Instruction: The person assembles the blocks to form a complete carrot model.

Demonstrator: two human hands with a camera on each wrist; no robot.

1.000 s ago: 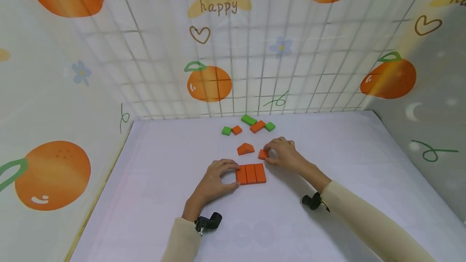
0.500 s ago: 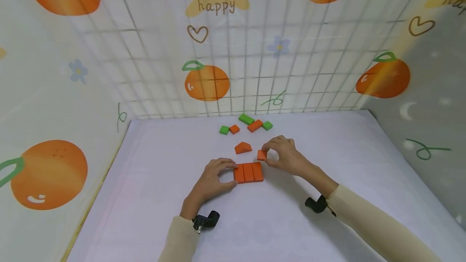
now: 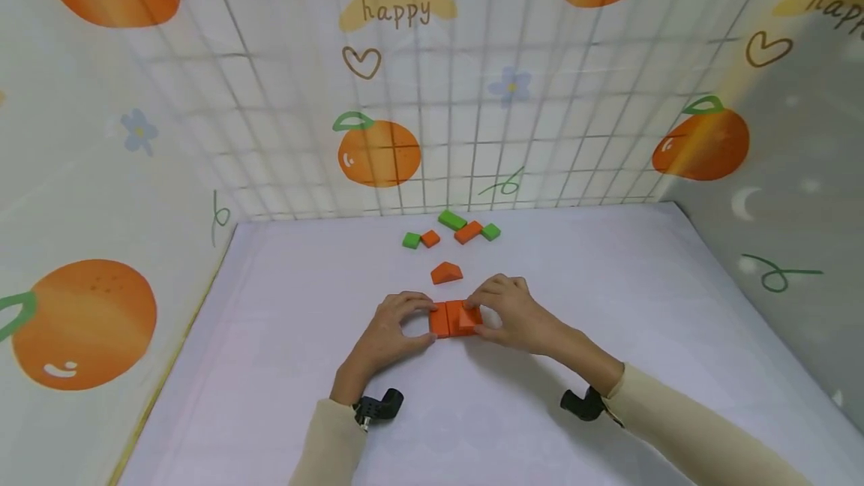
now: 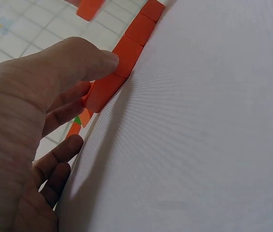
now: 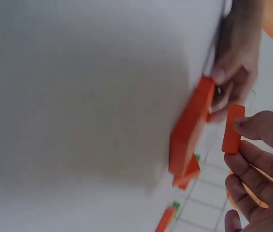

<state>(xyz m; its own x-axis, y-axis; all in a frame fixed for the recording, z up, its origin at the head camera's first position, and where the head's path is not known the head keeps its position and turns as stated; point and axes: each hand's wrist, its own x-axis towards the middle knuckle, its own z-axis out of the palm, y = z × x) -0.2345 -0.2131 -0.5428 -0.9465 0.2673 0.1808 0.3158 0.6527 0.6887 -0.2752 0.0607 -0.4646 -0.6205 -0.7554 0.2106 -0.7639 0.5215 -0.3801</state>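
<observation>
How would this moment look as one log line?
left hand: grips left end of row of orange rectangular blocks | right hand: pinches flat orange block above row | beyond row: orange triangular block

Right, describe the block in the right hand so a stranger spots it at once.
On the white table, find the row of orange blocks gripped by the left hand. Over the row's right part, the right hand pinches a small orange block. Unlike its orange neighbours, it is held up off the table.
</observation>
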